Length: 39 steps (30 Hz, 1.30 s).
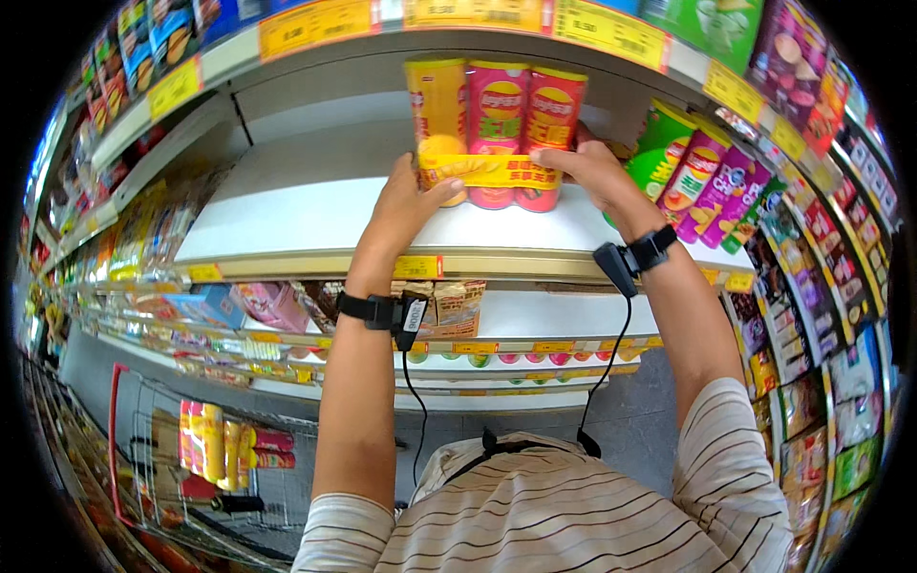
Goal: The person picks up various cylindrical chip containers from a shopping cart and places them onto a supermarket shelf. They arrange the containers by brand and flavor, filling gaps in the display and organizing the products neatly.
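Note:
My left hand (413, 200) and my right hand (591, 168) grip opposite sides of a banded pack of Lay's chip canisters (499, 129), one yellow, one pink and one red. A yellow band wraps the three, which stand upright at the front part of a white shelf (301, 215). My left thumb lies on the band's left end, my right fingers at its right end. Whether the pack's base touches the shelf cannot be told. Close to my right hand, green and purple chip canisters (663, 154) stand on the same shelf.
A shopping cart (118, 444) with more chip canisters (208, 444) stands at lower left. Overhead, a shelf edge with yellow price tags (609, 32) runs across. Lower shelves hold boxes (458, 308). Stocked racks (809, 430) line the right. Cables hang from both wrist straps.

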Each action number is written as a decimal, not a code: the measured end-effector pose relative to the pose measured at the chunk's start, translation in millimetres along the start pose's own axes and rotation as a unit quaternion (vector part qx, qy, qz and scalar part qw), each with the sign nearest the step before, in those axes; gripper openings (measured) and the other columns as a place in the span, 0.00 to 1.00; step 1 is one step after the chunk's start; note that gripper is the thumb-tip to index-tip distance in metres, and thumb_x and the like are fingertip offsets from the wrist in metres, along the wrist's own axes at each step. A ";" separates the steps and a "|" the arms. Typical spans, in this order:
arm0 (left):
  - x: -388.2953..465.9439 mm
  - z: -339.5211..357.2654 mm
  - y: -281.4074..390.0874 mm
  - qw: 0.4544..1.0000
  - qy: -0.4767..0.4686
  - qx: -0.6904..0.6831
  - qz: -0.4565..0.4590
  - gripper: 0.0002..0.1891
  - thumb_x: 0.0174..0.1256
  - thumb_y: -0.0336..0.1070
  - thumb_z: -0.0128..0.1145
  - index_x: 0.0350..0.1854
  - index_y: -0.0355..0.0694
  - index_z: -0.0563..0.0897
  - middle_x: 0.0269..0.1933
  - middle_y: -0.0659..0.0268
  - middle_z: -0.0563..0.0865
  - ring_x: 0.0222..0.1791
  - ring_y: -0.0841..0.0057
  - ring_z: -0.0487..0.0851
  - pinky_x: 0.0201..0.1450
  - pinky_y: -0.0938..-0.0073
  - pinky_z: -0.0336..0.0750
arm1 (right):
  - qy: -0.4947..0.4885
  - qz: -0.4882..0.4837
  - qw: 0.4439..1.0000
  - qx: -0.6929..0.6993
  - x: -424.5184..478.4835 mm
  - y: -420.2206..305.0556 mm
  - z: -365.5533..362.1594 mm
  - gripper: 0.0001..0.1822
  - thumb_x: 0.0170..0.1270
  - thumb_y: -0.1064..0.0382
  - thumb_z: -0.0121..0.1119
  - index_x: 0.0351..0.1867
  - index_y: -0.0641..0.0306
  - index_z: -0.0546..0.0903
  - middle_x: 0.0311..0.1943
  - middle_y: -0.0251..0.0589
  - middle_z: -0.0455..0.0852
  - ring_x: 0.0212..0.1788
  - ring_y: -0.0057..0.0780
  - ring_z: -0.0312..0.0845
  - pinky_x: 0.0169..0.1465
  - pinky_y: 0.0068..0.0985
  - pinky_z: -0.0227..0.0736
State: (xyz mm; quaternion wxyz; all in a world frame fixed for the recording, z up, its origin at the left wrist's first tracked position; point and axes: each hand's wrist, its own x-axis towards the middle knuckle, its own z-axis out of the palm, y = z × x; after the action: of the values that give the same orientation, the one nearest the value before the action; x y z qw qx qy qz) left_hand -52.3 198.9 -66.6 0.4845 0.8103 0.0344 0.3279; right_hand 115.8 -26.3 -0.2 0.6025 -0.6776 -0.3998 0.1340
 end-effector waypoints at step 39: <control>-4.5 11.3 14.4 0.990 0.019 0.111 -0.080 0.51 0.64 0.62 0.67 0.75 0.23 0.63 0.63 0.38 0.81 0.62 0.54 0.83 0.64 0.64 0.77 | 0.115 -0.084 0.964 -0.224 -4.3 32.1 -53.3 0.42 0.64 0.47 0.68 0.68 0.80 0.68 0.60 0.65 0.80 0.62 0.45 0.78 0.64 0.33 0.71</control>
State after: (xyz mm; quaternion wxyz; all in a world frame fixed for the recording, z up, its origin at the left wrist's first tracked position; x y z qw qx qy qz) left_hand -53.2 181.0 -60.7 0.4158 0.8470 0.1447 0.2979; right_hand 160.5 -65.7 -18.4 0.4861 -0.7704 -0.4028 -0.0892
